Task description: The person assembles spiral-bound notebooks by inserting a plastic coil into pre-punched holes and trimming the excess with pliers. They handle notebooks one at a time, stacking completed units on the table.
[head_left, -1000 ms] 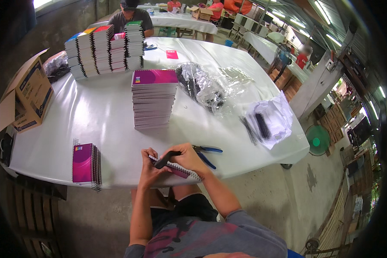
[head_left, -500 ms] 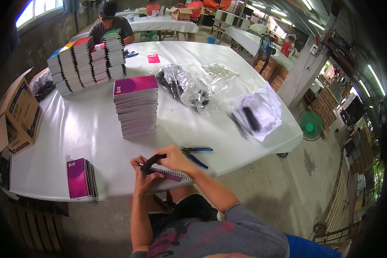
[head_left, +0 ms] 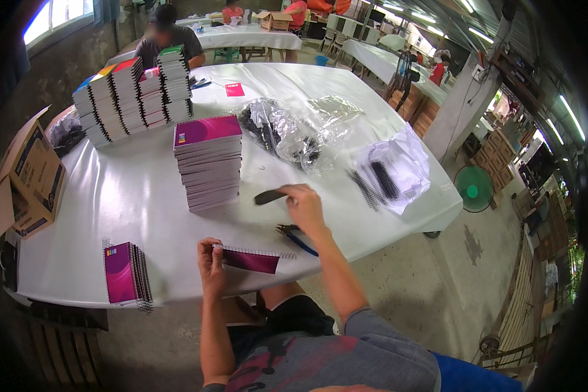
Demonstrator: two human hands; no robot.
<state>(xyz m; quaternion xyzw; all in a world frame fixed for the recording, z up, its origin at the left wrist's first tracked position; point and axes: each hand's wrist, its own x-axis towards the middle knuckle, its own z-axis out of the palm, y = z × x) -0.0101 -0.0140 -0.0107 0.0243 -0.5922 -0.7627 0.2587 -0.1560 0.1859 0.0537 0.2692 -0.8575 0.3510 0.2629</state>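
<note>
My left hand [head_left: 210,264] pinches the left end of a purple notebook [head_left: 249,262] at the table's front edge. A wire coil [head_left: 286,255] runs along the notebook's upper edge and sticks out past its right end. Raised above the table, my right hand [head_left: 304,206] is closed on a dark, elongated, flat tool [head_left: 268,197] that points left. Below that hand, blue-handled pliers [head_left: 298,240] lie on the table, partly hidden by my right forearm. A tall stack of purple-covered notebooks [head_left: 208,166] stands beyond my left hand.
Coiled purple notebooks [head_left: 119,274] lie at the front left, near an open carton [head_left: 32,179]. Clear plastic bags [head_left: 287,134] and black coils on white paper [head_left: 408,166] occupy the far right. Several bound notebook stacks [head_left: 130,95] stand before a person [head_left: 170,42] across the table.
My right hand has lifted the dark tool off the coil and moved it up and right. My left hand keeps hold of the notebook, whose cover now shows more.
</note>
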